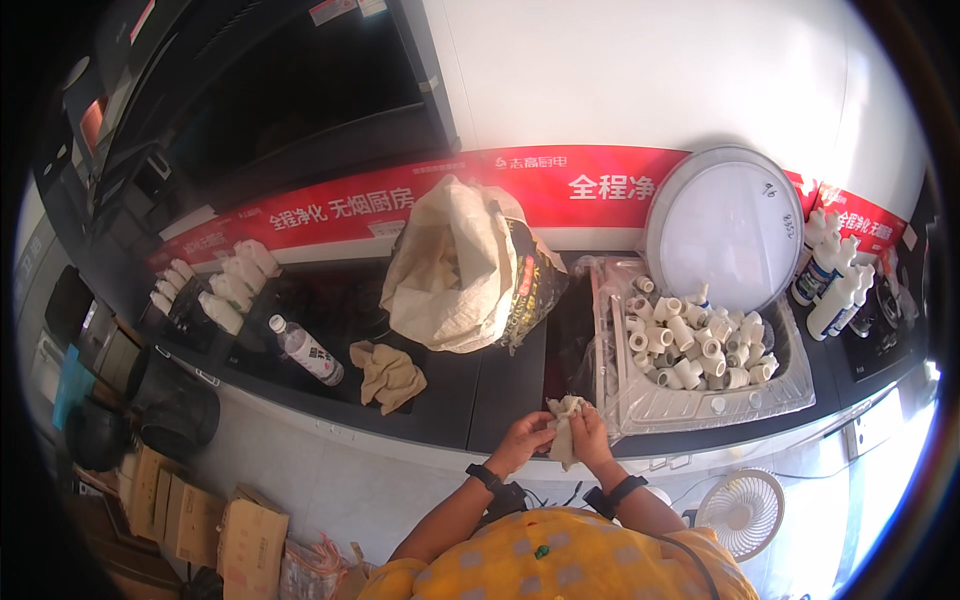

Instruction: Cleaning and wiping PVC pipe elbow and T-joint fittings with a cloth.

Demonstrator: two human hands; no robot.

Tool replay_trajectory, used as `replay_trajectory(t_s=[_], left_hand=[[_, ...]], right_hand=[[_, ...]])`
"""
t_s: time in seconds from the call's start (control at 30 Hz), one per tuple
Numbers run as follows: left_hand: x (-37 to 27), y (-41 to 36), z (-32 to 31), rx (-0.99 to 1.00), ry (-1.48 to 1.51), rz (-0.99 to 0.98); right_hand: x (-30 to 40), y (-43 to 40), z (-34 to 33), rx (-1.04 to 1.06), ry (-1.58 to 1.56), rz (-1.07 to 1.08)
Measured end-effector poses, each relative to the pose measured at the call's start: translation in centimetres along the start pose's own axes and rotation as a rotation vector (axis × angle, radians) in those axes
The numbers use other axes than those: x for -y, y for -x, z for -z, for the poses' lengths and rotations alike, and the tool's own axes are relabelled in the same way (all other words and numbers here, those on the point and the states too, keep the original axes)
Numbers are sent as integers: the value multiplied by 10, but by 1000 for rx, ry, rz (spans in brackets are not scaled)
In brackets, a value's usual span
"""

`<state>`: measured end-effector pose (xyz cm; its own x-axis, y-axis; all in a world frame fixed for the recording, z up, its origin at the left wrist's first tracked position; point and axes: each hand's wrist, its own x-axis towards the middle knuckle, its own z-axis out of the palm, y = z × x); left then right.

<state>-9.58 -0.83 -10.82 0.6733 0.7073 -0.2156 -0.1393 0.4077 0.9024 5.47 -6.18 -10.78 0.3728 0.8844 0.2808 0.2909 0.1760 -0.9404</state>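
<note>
My left hand (525, 439) and my right hand (592, 441) meet at the counter's front edge with a crumpled beige cloth (562, 444) gripped between them. Whether anything is wrapped inside the cloth cannot be seen. Just right of my hands, a stainless steel sink (660, 412) in clear plastic film holds a heap of white and grey plastic pipe fittings (682, 345). Another beige cloth (386, 373) lies crumpled on the counter to the left. Behind it stands a woven sack (450, 285) with its mouth gaping and pale pieces inside.
A plastic drink bottle (306, 351) lies left of the loose cloth. White bottles stand at the left (238, 281) and the right (831, 289). A round white panel (724, 225) leans behind the sink. Below are a fan (741, 514) and cardboard boxes (251, 544).
</note>
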Motion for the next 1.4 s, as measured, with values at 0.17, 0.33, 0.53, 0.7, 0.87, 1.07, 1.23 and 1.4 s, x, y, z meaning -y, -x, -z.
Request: replay_trajectory(t_s=[0.17,0.33,0.53,0.7,0.87,1.07,1.23,1.4], left_hand=[[4,-2,6,63,126,21],[0,-1,4,67,158,54],[2,-2,8,120,142,57],[0,0,4,117,182,13],[1,1,4,57,78,-1],[-6,1,0,90,4,10],[-10,2,-6,63,-69,-21],[-7,1,-4,50,-89,-22]], right_hand=[[9,2,4,70,-29,-39],[8,3,8,100,41,26],[1,1,7,106,-12,-7],[5,1,6,98,-60,-50],[21,2,6,129,118,126],[13,0,7,172,72,78],[8,2,1,73,14,86],[1,2,0,62,9,66]])
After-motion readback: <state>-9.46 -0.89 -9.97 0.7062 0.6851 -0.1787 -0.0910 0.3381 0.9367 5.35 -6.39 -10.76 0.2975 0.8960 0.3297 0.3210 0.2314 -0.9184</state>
